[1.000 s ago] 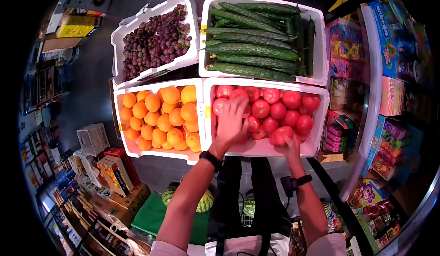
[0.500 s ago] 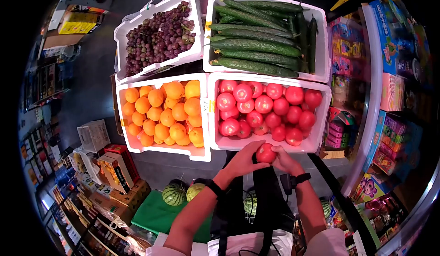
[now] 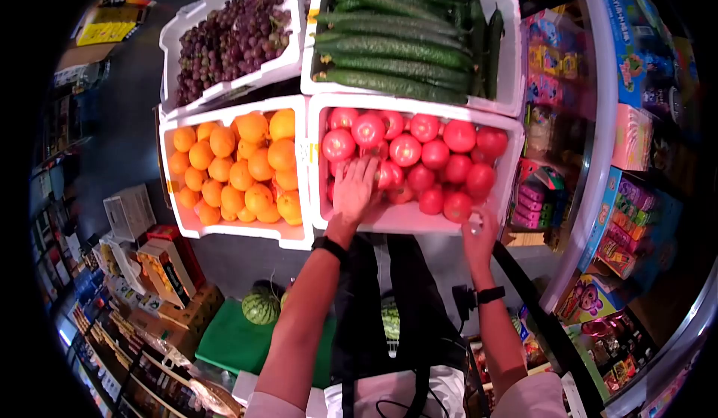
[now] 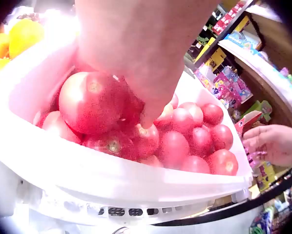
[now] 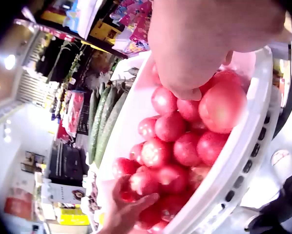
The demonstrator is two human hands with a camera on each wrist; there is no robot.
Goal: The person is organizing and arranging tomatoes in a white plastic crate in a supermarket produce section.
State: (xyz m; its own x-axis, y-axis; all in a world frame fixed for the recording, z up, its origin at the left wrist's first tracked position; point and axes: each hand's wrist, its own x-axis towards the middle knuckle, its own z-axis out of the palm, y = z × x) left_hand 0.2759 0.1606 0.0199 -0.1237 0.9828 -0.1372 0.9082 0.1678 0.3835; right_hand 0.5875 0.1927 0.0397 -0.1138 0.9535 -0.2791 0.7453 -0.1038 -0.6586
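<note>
My left hand (image 3: 355,190) reaches into the left part of a white foam box (image 3: 512,194) of red tomatoes. In the right wrist view, the thumb and fingers of that hand (image 5: 124,209) spread around a tomato (image 5: 129,196), partly hidden by them. My right hand (image 3: 479,231) hovers at the box's front right rim, fingers loosely bent and holding nothing. Just beside its fingertips lies a tomato (image 3: 458,206). In the left wrist view the right hand (image 4: 275,144) shows empty beyond the box, and a large tomato (image 4: 92,102) sits close below the left wrist.
Left of the tomatoes stands a box of oranges (image 3: 250,164). Behind are boxes of cucumbers (image 3: 396,44) and dark grapes (image 3: 235,40). Shelves of packaged goods (image 3: 550,66) line the right side. A watermelon (image 3: 260,306) lies by a green cloth (image 3: 235,339) below.
Half a second ago both hands held one tomato in front of the box. Now they are apart: the left is among the tomatoes, the right empty at the front right rim.
</note>
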